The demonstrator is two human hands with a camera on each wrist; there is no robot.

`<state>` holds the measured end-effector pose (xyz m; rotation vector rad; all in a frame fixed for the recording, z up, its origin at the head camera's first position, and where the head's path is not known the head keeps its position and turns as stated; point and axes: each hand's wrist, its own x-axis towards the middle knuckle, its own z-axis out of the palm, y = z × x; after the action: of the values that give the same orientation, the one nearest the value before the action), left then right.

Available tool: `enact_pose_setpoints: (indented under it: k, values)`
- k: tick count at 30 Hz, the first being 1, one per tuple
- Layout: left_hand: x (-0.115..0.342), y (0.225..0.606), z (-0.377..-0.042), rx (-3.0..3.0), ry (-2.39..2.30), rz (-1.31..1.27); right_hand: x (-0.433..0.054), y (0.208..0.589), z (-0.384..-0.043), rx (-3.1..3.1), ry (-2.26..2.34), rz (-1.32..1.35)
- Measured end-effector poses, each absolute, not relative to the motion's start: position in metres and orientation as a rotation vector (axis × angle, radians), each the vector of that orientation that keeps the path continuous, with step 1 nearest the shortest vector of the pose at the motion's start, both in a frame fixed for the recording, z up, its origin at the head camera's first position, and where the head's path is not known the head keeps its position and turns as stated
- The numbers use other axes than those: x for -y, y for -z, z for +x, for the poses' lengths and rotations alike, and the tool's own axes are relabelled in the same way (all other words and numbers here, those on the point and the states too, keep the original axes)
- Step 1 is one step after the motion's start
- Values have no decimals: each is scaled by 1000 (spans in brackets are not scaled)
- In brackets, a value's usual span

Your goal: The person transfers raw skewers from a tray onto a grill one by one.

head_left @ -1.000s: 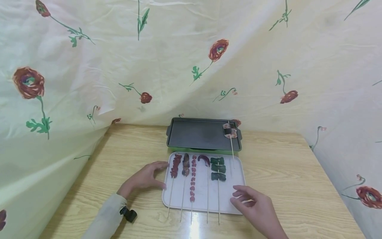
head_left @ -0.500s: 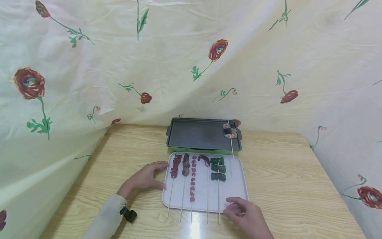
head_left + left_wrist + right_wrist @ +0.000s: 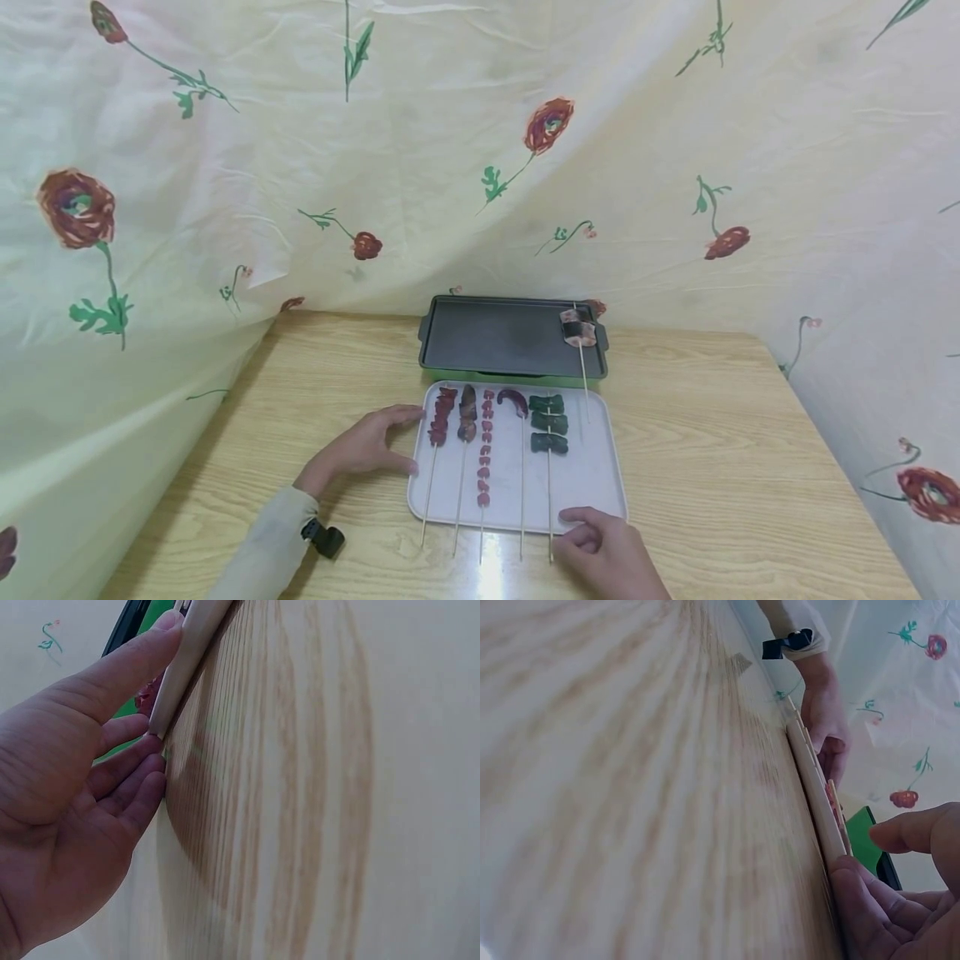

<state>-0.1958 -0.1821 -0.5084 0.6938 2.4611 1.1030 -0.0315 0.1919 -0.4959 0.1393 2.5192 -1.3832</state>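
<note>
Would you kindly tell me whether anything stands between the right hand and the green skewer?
Nothing visible does. In the head view, the right hand is just right of the lower end of the green skewer, at the near edge of the tray, with no other item between them; whether they touch, I cannot tell.

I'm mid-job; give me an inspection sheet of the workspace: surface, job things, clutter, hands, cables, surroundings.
Surface: wood-grain table, glare at the near edge.
Job things: white tray with five skewers, sticks overhanging its near edge; dark griddle behind, bearing another skewer whose stick reaches over the tray.
Clutter: nothing seen.
Left hand: touching the tray's left edge.
Right hand: at the tray's near edge, beside the green skewer's stick; grip unclear.
Cables: nothing seen.
Surroundings: flowered cloth behind and at both sides.
</note>
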Motion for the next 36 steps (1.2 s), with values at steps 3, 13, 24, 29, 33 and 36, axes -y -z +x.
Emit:
enact_pose_setpoints:
  k: [3,13,24,29,33,36]
  values:
    - [182,508,-196,-2462,-1095,693,-192,497,-32,-2506,1381,136]
    - [181,508,-196,-2468,-1090,683,-191,502,-36,-2415,1459,139]
    - [180,509,-196,-2469,-1085,679,-193,503,-38,-2317,1530,127]
    - [181,509,-197,-2471,-1083,683,-196,502,-38,-2291,1525,139]
    - [181,509,-197,-2464,-1091,680,-197,500,-37,-2272,1539,149]
    - [181,508,-197,-2463,-1093,678,-197,497,-35,-2236,1570,160]
